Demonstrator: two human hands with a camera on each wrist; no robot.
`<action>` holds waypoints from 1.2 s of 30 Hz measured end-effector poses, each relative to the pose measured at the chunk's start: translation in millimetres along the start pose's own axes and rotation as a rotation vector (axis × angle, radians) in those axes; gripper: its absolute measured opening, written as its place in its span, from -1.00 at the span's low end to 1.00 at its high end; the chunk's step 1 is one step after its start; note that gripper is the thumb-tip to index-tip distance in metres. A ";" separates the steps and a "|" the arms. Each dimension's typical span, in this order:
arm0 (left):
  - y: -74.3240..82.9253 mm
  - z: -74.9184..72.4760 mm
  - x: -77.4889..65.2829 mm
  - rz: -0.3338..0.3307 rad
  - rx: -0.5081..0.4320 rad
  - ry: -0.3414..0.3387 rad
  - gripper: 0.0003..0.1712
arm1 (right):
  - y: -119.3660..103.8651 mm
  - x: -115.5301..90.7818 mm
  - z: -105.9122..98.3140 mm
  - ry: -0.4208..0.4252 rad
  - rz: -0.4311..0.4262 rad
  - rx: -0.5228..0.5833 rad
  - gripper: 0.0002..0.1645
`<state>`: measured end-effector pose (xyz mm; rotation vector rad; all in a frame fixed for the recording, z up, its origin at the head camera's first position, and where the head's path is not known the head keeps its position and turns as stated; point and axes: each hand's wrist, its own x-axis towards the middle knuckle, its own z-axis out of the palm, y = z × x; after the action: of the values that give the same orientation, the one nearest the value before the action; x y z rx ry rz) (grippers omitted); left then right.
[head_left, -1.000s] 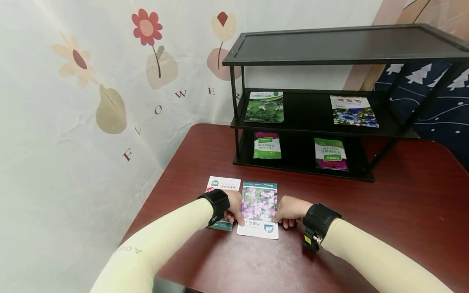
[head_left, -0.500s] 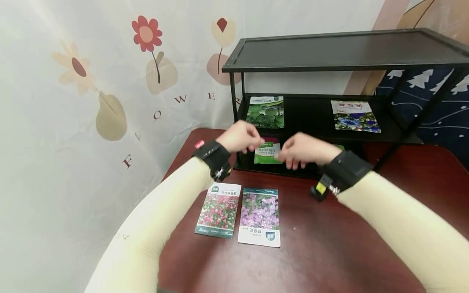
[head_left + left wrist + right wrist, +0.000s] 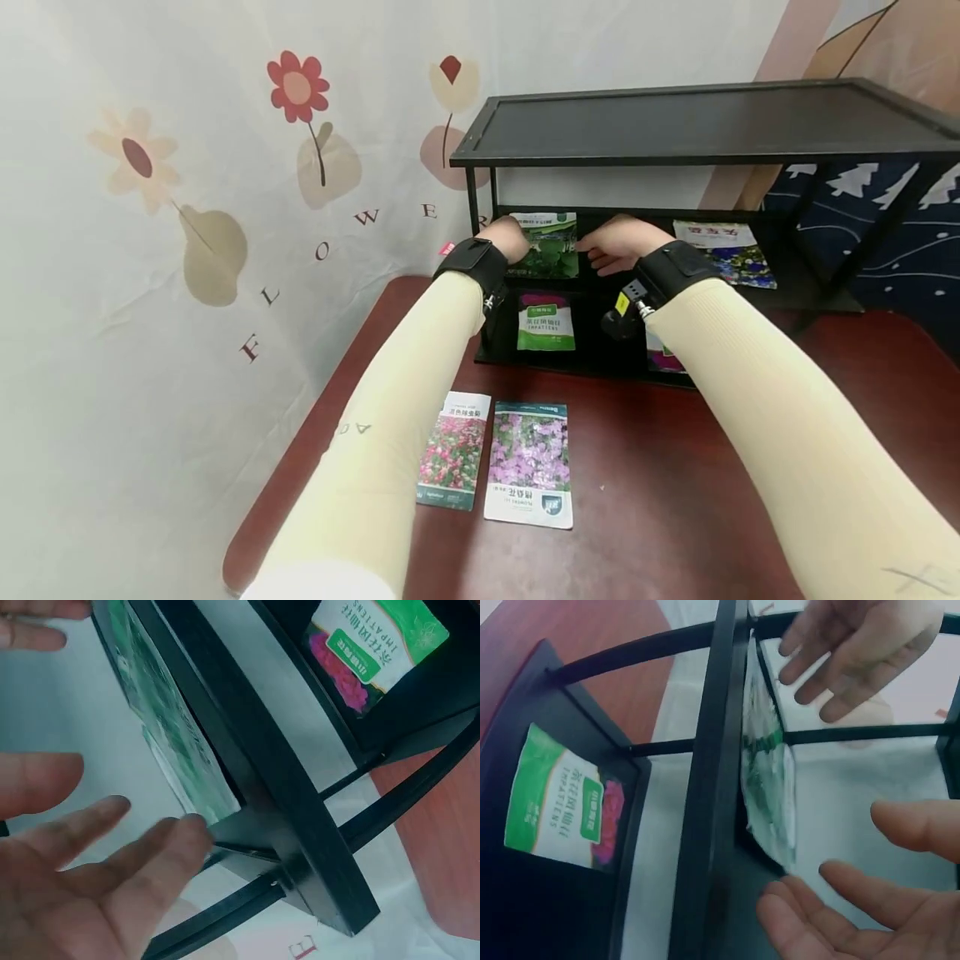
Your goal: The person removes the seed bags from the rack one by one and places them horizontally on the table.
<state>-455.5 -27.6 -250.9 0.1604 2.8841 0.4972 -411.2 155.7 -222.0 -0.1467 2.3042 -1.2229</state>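
Note:
A green leafy seed packet (image 3: 551, 250) lies on the rack's middle shelf in the head view. My left hand (image 3: 508, 239) is at its left side and my right hand (image 3: 618, 240) at its right. In the left wrist view my left hand (image 3: 105, 877) has its fingers spread close to the packet (image 3: 172, 727); contact cannot be told. The right wrist view has my right hand (image 3: 862, 907) with thumb and fingers apart, fingertips near the packet's edge (image 3: 769, 780). Neither hand holds anything.
The black rack (image 3: 675, 125) has another packet (image 3: 731, 254) with blue flowers on the middle shelf. On the bottom shelf lie two Impatiens packets, one green-and-white (image 3: 545, 323), the other (image 3: 662, 354) partly behind my right arm. A pink-flower packet (image 3: 453, 450) and a purple-flower packet (image 3: 528, 467) lie on the table.
Both hands have left the purple-flower packet on the table and moved forward and up to the middle shelf, on either side of the green leafy packet. The two table packets stay side by side.

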 end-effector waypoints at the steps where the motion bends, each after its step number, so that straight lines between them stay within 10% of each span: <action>1: -9.5 8.6 29.1 -0.037 0.012 -0.022 -0.73 | 0.3 1.9 0.1 -0.020 0.016 0.040 -0.28; 6: -72.8 65.9 210.4 -0.104 0.073 -0.095 -0.58 | 0.6 6.7 1.9 -0.076 0.073 0.217 -0.27; 12: -103.7 93.8 298.6 -0.070 0.099 -0.039 -0.70 | -0.1 8.1 2.4 -0.037 0.074 0.262 -0.30; 23: -94.7 97.7 295.4 -0.066 0.095 0.022 -0.67 | 9.5 14.6 5.9 0.070 0.041 0.315 -0.90; 30: -98.3 96.8 300.1 -0.113 0.132 0.089 -0.70 | 10.8 16.7 4.8 0.096 0.019 0.291 -0.91; 36: -90.2 79.6 262.7 -0.055 0.118 0.045 -0.67 | 12.1 16.9 -1.4 0.077 0.024 0.285 -0.92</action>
<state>-699.4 -49.5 -404.2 0.0886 2.9539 0.3245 -424.7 158.3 -237.6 0.0299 2.1595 -1.5513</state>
